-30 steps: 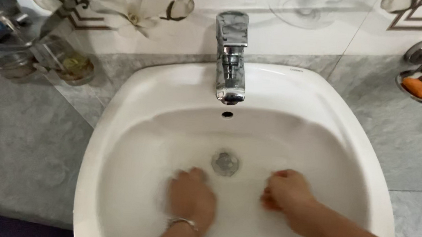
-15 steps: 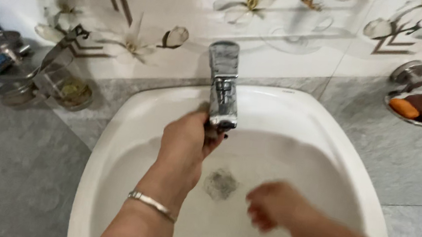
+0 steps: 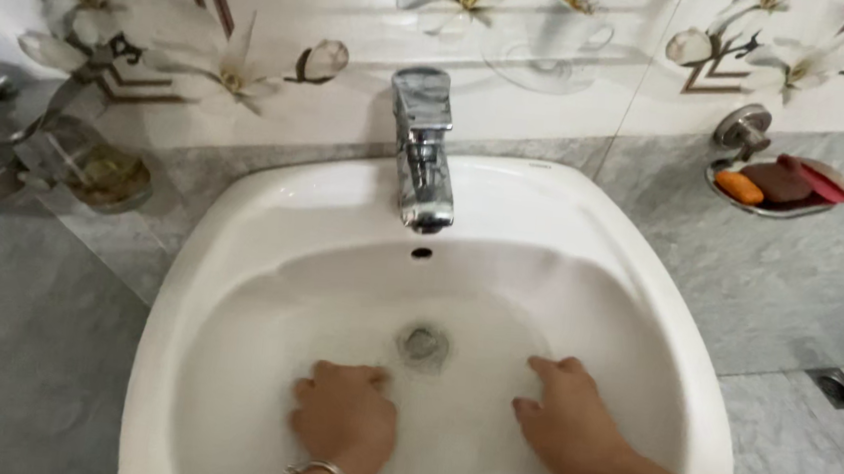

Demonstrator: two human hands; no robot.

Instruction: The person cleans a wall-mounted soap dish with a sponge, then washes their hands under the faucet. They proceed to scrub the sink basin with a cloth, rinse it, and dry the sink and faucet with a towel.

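A bathroom wall of cream tiles printed with pale flowers backs a grey marbled tabletop (image 3: 33, 337), into which a white oval basin (image 3: 274, 205) is set. A chrome tap (image 3: 421, 152) stands at the back rim, its spout over the overflow hole, so anything under it lands near the drain (image 3: 423, 344) at the bowl's lowest point. No stream shows from the spout.

Both hands are down inside the bowl, palms against its sloping floor on either side of the drain. The left hand (image 3: 346, 417), with a thin metal bangle (image 3: 318, 473) at the wrist, has its fingers curled under and pressed together against the porcelain. The right hand (image 3: 568, 419) lies flatter, fingers slightly parted and pointing toward the drain, the forearm coming in from the lower right. Neither hand grips anything that I can see.

A wall-mounted metal soap dish (image 3: 777, 185) holds orange and brown bars clear of the wet.
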